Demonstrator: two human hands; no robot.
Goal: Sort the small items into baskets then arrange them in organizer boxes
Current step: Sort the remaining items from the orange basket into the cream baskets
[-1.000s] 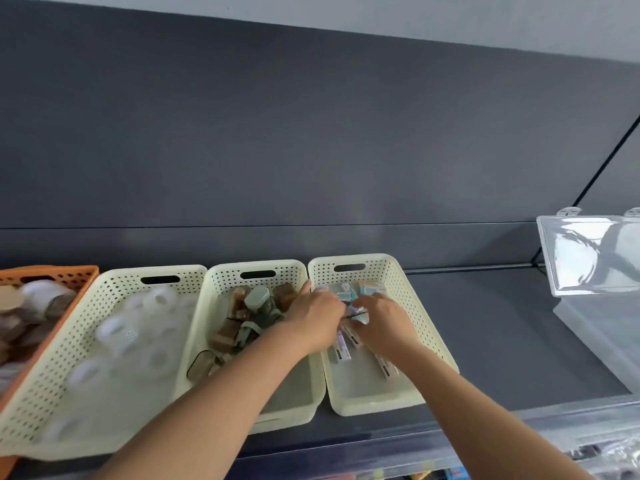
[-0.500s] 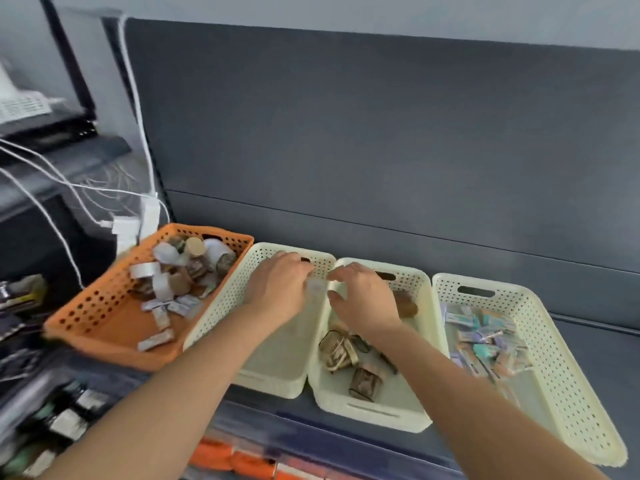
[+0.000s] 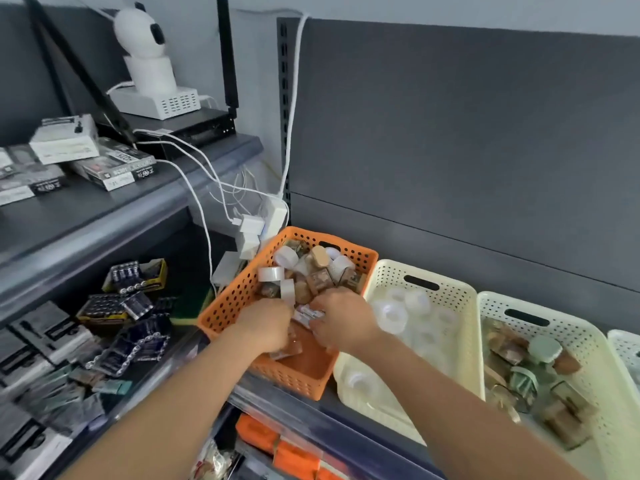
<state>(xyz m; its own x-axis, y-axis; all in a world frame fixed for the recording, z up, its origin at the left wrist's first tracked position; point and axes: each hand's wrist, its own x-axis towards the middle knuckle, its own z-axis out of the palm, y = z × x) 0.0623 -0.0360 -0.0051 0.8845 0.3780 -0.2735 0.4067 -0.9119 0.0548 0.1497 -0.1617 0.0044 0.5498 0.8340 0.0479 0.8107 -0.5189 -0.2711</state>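
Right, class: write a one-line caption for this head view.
The left hand and right hand reach into the orange basket of mixed items; cream baskets beside it hold tape rolls and jars.

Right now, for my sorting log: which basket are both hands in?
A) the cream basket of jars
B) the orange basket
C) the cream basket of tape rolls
B: the left hand and the right hand both reach into the orange basket, among its mixed small items.
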